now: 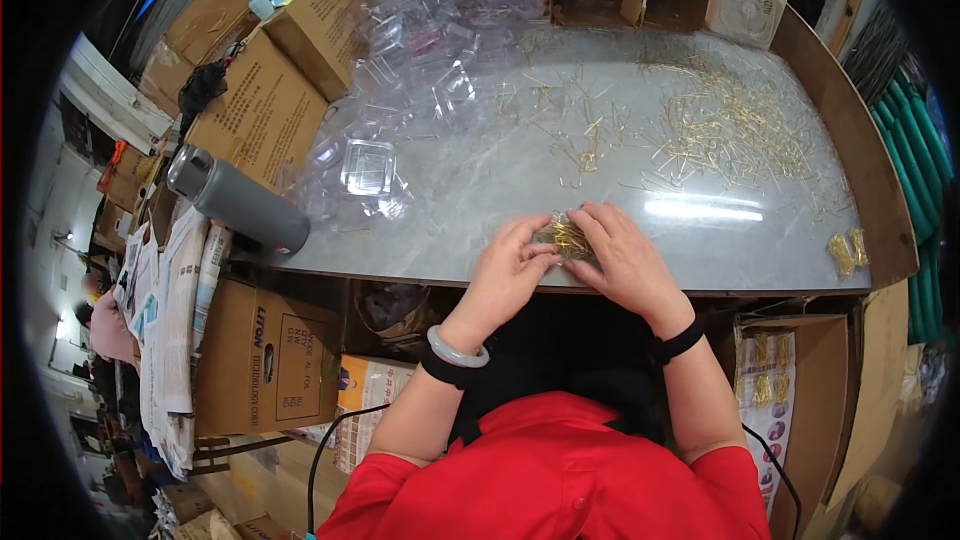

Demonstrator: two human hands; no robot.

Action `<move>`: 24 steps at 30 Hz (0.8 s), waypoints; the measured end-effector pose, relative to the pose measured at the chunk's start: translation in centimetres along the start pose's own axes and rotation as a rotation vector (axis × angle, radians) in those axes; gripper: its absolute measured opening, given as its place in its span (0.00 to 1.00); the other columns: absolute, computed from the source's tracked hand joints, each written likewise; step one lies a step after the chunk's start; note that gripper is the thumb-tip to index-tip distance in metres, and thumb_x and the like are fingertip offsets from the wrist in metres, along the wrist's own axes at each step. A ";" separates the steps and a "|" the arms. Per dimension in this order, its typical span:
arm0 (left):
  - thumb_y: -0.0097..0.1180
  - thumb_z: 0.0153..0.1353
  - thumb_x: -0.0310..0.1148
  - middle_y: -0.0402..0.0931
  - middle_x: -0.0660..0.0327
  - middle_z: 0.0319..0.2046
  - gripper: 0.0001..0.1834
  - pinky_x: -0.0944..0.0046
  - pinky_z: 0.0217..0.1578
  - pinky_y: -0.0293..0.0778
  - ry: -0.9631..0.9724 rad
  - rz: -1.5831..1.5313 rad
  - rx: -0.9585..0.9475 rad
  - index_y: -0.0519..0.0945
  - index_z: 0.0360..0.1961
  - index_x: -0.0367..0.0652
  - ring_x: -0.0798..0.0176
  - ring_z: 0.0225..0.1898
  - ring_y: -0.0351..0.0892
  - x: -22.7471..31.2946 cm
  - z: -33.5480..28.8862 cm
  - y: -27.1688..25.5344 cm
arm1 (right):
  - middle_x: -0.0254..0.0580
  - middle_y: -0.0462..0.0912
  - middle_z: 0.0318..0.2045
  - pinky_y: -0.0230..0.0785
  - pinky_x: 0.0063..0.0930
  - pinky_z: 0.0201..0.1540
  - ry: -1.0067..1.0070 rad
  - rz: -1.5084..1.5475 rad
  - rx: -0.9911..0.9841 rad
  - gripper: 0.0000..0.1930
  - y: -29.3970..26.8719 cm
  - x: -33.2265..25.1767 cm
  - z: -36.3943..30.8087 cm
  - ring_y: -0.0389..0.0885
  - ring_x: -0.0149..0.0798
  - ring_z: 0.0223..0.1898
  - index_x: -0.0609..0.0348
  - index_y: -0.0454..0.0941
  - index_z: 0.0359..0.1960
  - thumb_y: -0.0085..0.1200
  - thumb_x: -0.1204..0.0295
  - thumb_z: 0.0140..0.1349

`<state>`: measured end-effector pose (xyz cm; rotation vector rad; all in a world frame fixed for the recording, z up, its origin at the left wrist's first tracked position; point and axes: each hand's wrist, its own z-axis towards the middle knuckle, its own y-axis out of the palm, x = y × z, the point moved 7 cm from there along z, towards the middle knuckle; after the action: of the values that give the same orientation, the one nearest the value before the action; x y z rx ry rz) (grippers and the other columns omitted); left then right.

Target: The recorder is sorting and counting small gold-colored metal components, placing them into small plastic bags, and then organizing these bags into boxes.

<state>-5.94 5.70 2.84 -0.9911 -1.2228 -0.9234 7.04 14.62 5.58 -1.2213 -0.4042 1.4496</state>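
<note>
On the left, a stack of newspapers [170, 315] sits beside a brown carton [265, 360], and a grey bottle [250, 208] lies tilted at the left edge of the grey desk [450, 205]. Next come clear plastic boxes [440, 25], heaped toward the far left corner, with one square clear box [368, 167] nearer the person. At the near edge, the left hand [505, 275] has its fingers curled, pinching the left side of a bundle of gold wire pieces [569, 238]; the right hand [625, 258] closes on the right side, fingers extended, thumb below. The bundle sits between both hands, just over the desk's edge area. Beyond, loose gold wire hooks [735, 130] spread rightward. At the far right, two small gold bundles [847, 254] lie side by side near a cardboard wall [850, 110]; below, an open carton [825, 380] holds more bundles [763, 389] on printed paper.
</note>
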 end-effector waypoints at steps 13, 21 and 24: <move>0.57 0.60 0.15 0.70 0.50 0.60 0.26 0.66 0.49 0.80 0.201 0.475 0.098 0.74 0.61 0.35 0.60 0.48 0.81 2.6 -0.5 -0.5 | 0.53 0.76 0.56 0.65 0.45 0.66 -0.044 0.000 0.099 0.23 -0.6 -0.1 -0.2 0.73 0.57 0.60 0.61 0.73 0.58 0.59 0.74 0.60; 0.57 0.59 0.16 0.71 0.50 0.59 0.25 0.65 0.48 0.80 0.223 0.401 0.181 0.75 0.60 0.34 0.56 0.52 0.79 3.0 -1.1 0.0 | 0.53 0.76 0.56 0.66 0.45 0.65 -0.076 0.041 0.065 0.24 -1.0 -0.8 0.0 0.72 0.57 0.60 0.63 0.72 0.58 0.59 0.74 0.58; 0.61 0.58 0.20 0.69 0.49 0.63 0.28 0.57 0.57 0.75 0.272 0.617 0.128 0.73 0.62 0.34 0.48 0.59 0.74 4.5 -0.9 -0.7 | 0.52 0.76 0.56 0.66 0.45 0.65 -0.057 0.033 0.075 0.23 -0.7 -0.1 0.0 0.72 0.57 0.60 0.61 0.73 0.57 0.61 0.73 0.59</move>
<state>-5.78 4.44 7.28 -1.0166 -0.6721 -0.4633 7.39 14.73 6.25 -1.1330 -0.3666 1.5171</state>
